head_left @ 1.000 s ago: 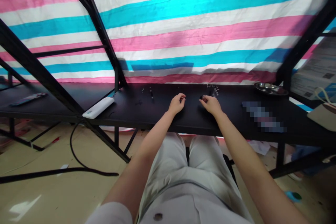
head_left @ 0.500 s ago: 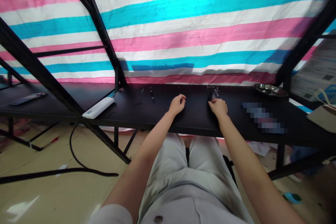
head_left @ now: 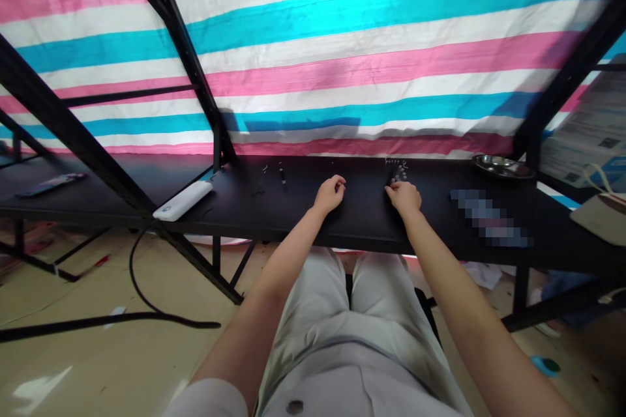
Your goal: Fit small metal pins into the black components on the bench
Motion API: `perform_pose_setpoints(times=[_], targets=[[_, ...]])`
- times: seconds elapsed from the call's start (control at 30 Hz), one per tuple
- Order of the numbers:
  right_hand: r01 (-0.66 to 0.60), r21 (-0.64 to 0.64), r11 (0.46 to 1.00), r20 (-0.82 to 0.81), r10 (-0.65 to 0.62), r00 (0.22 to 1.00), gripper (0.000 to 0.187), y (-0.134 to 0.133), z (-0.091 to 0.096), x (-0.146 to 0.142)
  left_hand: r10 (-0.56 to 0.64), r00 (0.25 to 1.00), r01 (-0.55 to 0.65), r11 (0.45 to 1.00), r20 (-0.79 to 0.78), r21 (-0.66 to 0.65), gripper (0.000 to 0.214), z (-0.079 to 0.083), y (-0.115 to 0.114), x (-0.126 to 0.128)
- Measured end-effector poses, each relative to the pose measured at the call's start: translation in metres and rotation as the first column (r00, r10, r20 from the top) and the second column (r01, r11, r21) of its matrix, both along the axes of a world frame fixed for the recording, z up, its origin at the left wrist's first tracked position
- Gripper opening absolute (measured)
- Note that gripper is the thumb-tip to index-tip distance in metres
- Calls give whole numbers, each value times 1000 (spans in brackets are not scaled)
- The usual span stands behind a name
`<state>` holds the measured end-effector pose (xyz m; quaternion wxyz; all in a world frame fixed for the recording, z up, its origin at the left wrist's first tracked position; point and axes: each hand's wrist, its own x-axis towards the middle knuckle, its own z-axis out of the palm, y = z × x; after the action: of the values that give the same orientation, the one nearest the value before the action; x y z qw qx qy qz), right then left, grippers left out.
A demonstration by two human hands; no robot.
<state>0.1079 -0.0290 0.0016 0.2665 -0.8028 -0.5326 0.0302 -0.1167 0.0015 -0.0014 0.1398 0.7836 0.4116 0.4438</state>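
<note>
left grip [head_left: 330, 193]: curled, at black table [head_left: 360, 212] | right grip [head_left: 405, 197]: by small grey pieces [head_left: 400, 173] | shiny dish [head_left: 503, 168]: right of both

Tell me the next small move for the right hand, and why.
Probably pinch one of the small pieces with the right hand: they cluster just beyond it, while the left hand is well apart from them, with no piece visible in it. Whether the right grips one is hidden.

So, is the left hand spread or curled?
Curled: the left hand bends its fingers inward over the flat black tabletop. Holding anything: cannot tell.
</note>
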Motion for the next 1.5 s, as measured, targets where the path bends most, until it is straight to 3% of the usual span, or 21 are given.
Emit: perform_pose_setpoints(times=[0.2,0.57,1.0,1.17,1.33,1.5], targets=[[3,-20,1000,-33,-4,999,29,-8,3,2,7,1000,-7,1000,-2,-10,16,0,0,-1],[146,-40,989,-61,-148,987,34,-19,3,20,4,1000,-4,1000,3,-26,16,1,-2,-1],[156,-57,986,-66,-159,985,34,-15,2,20,-1,1000,1,1000,8,-4,16,0,-1,-1],[144,-37,989,-76,-146,986,44,-15,-3,20,124,991,-128,989,55,70,26,4,-3,-2],[175,51,983,-119,-168,979,60,-20,2,13,320,876,-380,918,360,111,57,12,-7,-6],[214,215,953,-177,-177,968,58,-27,13,3,468,643,-507,854,606,-122,74,13,2,-12]])
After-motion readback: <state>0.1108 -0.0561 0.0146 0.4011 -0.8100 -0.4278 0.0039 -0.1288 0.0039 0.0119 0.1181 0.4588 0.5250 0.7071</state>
